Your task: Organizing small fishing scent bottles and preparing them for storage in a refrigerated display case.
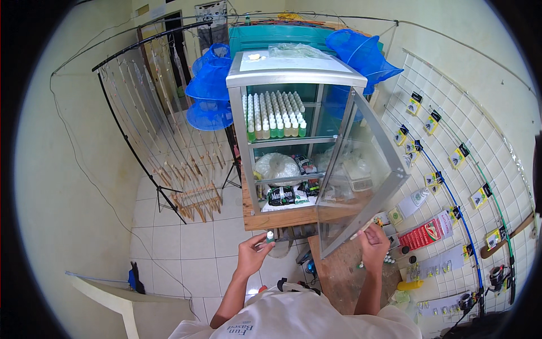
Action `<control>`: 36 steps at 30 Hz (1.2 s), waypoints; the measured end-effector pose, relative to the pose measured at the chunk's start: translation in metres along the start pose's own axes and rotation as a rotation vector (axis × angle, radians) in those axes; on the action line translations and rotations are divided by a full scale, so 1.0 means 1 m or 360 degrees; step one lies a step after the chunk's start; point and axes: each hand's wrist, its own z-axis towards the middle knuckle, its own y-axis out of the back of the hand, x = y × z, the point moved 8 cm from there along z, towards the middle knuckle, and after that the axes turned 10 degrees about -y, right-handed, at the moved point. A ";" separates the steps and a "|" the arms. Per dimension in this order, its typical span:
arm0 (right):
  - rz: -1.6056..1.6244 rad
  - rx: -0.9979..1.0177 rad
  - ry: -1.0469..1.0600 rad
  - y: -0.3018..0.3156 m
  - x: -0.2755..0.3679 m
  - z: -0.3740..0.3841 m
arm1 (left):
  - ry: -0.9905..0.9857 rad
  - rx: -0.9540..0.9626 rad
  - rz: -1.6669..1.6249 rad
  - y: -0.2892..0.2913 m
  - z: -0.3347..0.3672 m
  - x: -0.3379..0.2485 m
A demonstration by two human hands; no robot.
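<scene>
Green-capped bottle (270, 236) pinched in left hand (252, 251); right hand (374, 243) apparently grips a thin stick (362, 229).

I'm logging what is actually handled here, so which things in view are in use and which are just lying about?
In use:
- small green-capped bottle in the left hand
- thin stick-like item in the right hand
- glass cabinet, door open

Lying about:
- blue nets
- rod rack
- wall grid of packets

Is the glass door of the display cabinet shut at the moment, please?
No, the glass door of the display cabinet is swung wide open to the person's right, with the right hand at its lower edge.
</scene>
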 end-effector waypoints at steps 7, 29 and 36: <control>-0.0146 -0.0577 -0.0010 0.052 -0.002 -0.002 | -0.0035 0.0070 -0.0010 -0.013 0.001 -0.008; -0.0281 0.0591 -0.0209 -0.210 -0.048 -0.042 | -0.0295 0.0201 0.0097 0.008 0.016 -0.043; -0.0179 0.0459 -0.0367 -0.226 -0.048 -0.019 | -0.0631 0.0104 0.0565 0.011 0.045 -0.072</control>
